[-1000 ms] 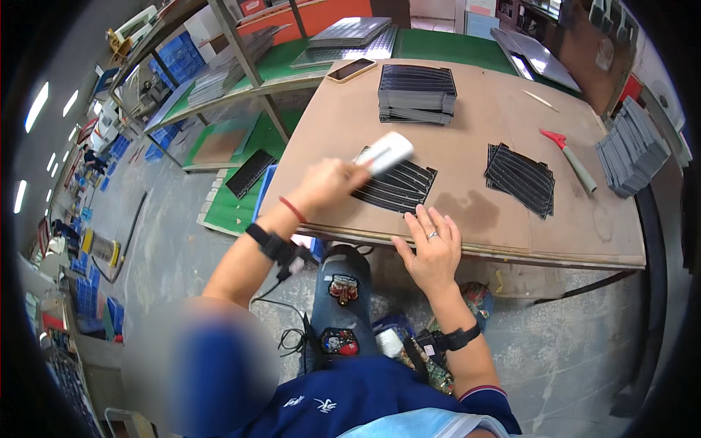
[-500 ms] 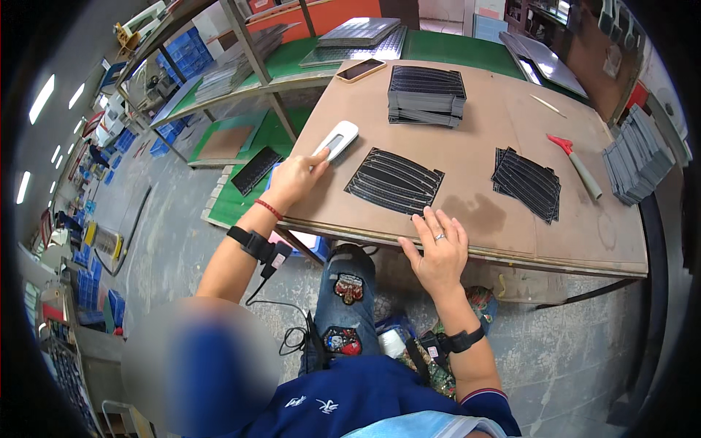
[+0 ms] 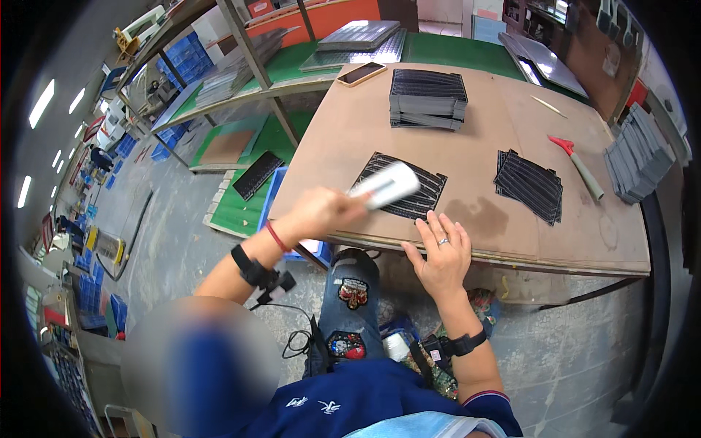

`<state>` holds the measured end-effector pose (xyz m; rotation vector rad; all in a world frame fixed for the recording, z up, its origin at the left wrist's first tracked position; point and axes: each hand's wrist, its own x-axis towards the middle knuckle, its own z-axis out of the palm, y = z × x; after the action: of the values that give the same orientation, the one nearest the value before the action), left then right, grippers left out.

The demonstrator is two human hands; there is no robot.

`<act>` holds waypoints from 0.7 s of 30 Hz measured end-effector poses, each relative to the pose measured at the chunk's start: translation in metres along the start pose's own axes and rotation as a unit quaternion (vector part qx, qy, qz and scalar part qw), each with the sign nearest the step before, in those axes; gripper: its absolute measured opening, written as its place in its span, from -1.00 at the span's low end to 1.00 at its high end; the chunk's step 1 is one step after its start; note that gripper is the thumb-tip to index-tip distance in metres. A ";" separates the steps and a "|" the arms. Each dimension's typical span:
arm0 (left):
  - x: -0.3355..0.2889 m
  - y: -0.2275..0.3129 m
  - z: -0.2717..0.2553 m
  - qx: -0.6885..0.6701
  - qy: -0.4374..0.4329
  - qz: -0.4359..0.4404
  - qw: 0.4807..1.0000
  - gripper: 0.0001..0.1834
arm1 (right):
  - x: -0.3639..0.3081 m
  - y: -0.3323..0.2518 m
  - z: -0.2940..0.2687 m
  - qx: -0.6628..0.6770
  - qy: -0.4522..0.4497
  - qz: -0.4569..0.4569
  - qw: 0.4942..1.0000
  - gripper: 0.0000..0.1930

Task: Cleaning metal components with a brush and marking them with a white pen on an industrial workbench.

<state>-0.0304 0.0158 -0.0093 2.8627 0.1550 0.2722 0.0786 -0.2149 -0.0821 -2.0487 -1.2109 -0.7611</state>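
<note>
My left hand (image 3: 321, 213) grips a white brush (image 3: 396, 182), blurred by motion, over a black sheet with pale curved lines (image 3: 426, 203) near the table's front edge. The brush hides part of the sheet, and I cannot tell whether it touches it. My right hand (image 3: 445, 255) is open, with its fingertips at the sheet's lower right corner. To the right lie a few overlapping black sheets (image 3: 529, 186). Farther back stands a thick stack of similar sheets (image 3: 427, 98).
On the brown tabletop (image 3: 343, 131) are a phone (image 3: 361, 74), a thin pale stick (image 3: 549, 106) and a red-headed tool with a grey handle (image 3: 577, 168). Grey stacked pieces (image 3: 639, 157) stand at the right edge. A blue crate (image 3: 274, 197) sits below the left edge.
My left hand has moved right with the brush, from the table left of the black sheet to over it. My right hand has stayed nearly in place.
</note>
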 end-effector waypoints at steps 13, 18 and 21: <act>0.039 0.012 0.012 -0.026 -0.005 0.051 0.998 -0.66 | -0.001 0.001 0.001 0.011 0.004 0.009 1.000 -0.58; 0.063 -0.026 -0.006 0.129 0.095 -0.105 0.982 -0.68 | 0.001 0.001 -0.005 0.006 0.010 0.000 1.000 -0.59; 0.065 -0.039 -0.006 0.057 0.004 -0.086 0.995 -0.64 | 0.001 -0.002 -0.004 0.012 0.011 0.004 1.000 -0.59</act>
<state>0.0287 0.0629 -0.0028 2.9378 0.4284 0.2465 0.0769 -0.2163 -0.0786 -2.0205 -1.1927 -0.7603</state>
